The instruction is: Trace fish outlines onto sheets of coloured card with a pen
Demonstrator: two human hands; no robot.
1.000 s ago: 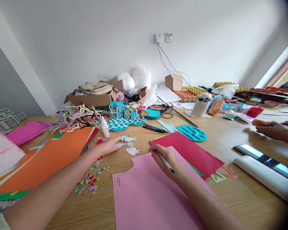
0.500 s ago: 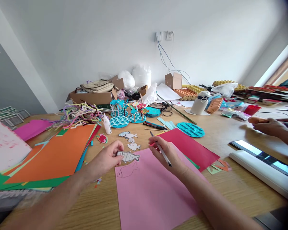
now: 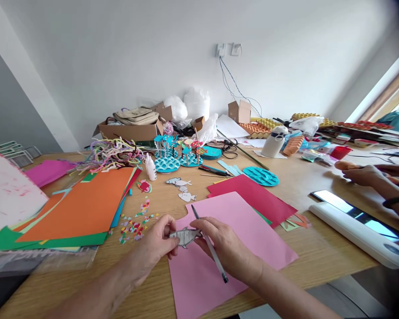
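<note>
Wooden tabletop (image 3: 319,253) beneath, hands (image 3: 159,239) (image 3: 224,246) hold a paper fish (image 3: 184,237) and pen (image 3: 216,259).

fish cutout (image 3: 185,238): matt paper | pen (image 3: 216,260): smooth plastic | table (image 3: 153,290): wood

The large sheet (image 3: 199,274) is pale pink; over it, a fish cutout (image 3: 185,237) is grey with dark stripes, and a pen (image 3: 216,261) pale with black ends; right of it, a second sheet (image 3: 252,199) is crimson; left of it, confetti (image 3: 133,228) is multicoloured; beyond it, a ridged disc (image 3: 261,176) is turquoise; around it, the desk (image 3: 149,292) is tan wood-grain
</note>
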